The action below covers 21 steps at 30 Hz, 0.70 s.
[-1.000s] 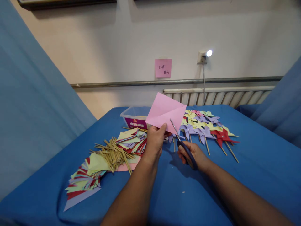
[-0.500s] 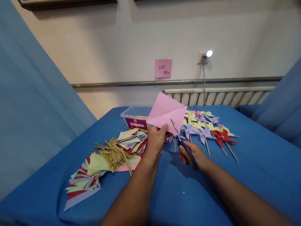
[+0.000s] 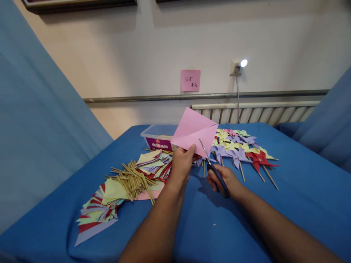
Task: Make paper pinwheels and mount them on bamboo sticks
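My left hand (image 3: 184,160) pinches the lower corner of a square of pink paper (image 3: 192,128), thumb on top, and holds it up above the table. A slit runs inward from the paper's right corner, and a crease crosses its middle. My right hand (image 3: 223,179) is closed around the dark handles of a pair of scissors (image 3: 218,177). The blades lie over the paper's lower right edge, pointing up and left. Whether the blades are fully closed I cannot make out. Finished paper pinwheels (image 3: 238,157) on sticks lie just beyond my right hand.
Left of my hands lie a pile of short wooden sticks (image 3: 134,180), fanned coloured paper (image 3: 100,204) and another paper stack (image 3: 156,162). A clear plastic box (image 3: 156,133) stands behind them. Blue cloth covers the table (image 3: 301,204); a radiator (image 3: 263,111) is behind it.
Hardly anything differs. Both hands, the pink paper and the scissors stay almost in place; the slit at the paper's right corner looks slightly more parted.
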### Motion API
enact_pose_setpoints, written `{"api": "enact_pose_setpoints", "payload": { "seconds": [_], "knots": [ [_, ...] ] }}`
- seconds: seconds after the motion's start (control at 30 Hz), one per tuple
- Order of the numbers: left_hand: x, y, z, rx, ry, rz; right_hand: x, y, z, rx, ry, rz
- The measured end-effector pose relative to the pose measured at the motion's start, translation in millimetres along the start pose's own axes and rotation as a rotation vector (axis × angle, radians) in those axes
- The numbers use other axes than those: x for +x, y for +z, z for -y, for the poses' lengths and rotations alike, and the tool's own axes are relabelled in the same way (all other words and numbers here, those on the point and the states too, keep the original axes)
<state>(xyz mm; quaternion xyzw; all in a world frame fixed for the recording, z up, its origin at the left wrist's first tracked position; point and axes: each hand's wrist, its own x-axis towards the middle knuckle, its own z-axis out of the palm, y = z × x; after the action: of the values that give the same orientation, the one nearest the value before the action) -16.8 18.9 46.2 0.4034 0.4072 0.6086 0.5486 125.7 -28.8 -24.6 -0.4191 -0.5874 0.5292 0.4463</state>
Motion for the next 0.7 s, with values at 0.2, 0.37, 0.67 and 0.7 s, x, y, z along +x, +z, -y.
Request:
{"api": "enact_pose_setpoints", "payload": {
  "seconds": [0.2,0.37,0.67,0.7],
  "knots": [
    [-1,-0.2,1,0.019,0.005,0.011,0,1,5,0.015,0.009,-0.002],
    [0,0.0,1,0.006,-0.005,-0.005,0,1,6,0.000,0.020,-0.006],
    [0,-0.5,1,0.007,0.003,0.013,-1,1,10,0.003,0.041,-0.013],
    [0,-0.6,1,0.007,0.004,0.014,-1,1,12,-0.001,0.042,-0.016]
  ]
}}
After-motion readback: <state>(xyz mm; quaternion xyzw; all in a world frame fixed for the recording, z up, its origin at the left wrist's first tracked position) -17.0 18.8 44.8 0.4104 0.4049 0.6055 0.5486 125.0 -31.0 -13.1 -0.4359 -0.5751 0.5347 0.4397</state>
